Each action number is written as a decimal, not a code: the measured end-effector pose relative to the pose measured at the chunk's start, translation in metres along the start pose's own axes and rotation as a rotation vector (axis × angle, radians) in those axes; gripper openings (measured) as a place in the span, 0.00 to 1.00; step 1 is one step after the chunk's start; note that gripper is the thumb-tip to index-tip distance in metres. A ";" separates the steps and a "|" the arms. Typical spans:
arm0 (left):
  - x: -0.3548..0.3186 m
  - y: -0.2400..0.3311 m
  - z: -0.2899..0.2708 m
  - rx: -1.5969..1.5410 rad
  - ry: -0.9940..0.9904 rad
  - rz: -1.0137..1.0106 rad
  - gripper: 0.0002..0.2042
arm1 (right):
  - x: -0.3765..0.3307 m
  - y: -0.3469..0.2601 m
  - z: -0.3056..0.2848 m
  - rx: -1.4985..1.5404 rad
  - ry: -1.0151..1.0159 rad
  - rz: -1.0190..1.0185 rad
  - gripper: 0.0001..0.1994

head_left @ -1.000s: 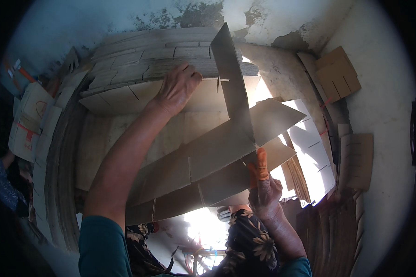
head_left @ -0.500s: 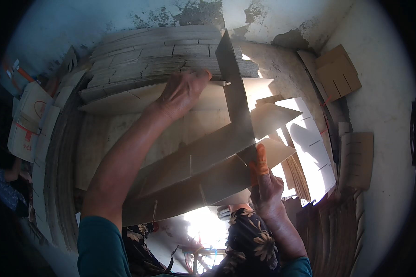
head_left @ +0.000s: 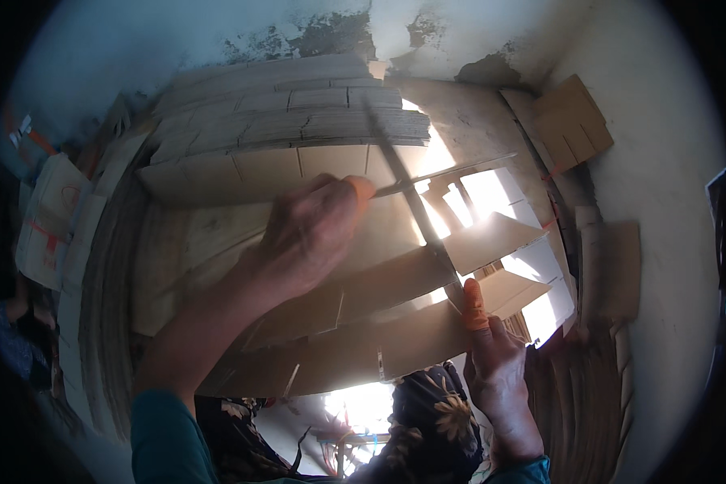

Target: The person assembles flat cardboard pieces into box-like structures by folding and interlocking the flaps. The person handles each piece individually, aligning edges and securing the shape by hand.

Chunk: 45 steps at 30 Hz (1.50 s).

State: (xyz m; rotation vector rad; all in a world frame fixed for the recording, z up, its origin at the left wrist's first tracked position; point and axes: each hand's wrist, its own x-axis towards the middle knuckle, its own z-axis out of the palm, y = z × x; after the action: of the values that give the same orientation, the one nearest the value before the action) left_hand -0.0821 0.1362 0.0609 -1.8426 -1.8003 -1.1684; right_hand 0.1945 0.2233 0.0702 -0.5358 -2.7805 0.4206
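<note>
My left hand (head_left: 315, 230), an orange cover on a finger, is closed on a cardboard divider strip seen almost edge-on (head_left: 460, 171). That strip meets a narrow cross strip (head_left: 430, 230), which runs from the back toward me; whether the two are slotted fully together I cannot tell. Two long slotted cardboard strips lie across the same cross strip, one farther (head_left: 371, 292) and one nearer (head_left: 331, 363). At the cross strip's near end, my right hand (head_left: 496, 347) pinches the cardboard, its orange-covered thumb upright; its other fingers are partly hidden.
Stacked cardboard strips (head_left: 290, 129) stand at the back, with more stacks along the left (head_left: 109, 306) and lower right (head_left: 581, 395). Sunlit slotted sheets (head_left: 540, 298) lie on the right. A tied white carton bundle (head_left: 52, 218) is far left, near another person's blue sleeve (head_left: 20, 343).
My left hand has come down toward me with its strip, now seen edge-on against the cross strip. My right hand has shifted slightly right and nearer, and the cross strip has tilted.
</note>
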 end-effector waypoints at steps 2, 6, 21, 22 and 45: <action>-0.010 0.002 0.001 0.015 -0.130 -0.131 0.09 | 0.004 0.001 -0.004 -0.028 -0.085 0.059 0.39; -0.038 -0.030 0.035 0.050 -0.381 -0.452 0.09 | 0.030 0.041 0.043 -0.092 -0.186 -0.002 0.34; -0.103 0.128 -0.071 0.133 -0.801 -0.647 0.27 | -0.067 0.162 0.011 -0.504 -0.028 0.380 0.38; -0.120 0.114 -0.068 0.104 -0.720 -0.617 0.27 | -0.067 0.164 0.020 -0.487 -0.070 0.351 0.35; -0.131 0.075 -0.053 0.097 -0.672 -0.552 0.15 | -0.009 0.005 -0.073 0.328 0.099 -0.042 0.31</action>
State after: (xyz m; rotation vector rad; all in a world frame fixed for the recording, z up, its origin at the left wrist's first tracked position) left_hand -0.0135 -0.0028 0.0227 -1.8713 -2.8090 -0.5968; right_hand 0.2274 0.2405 0.1334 -0.4066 -2.5501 0.7981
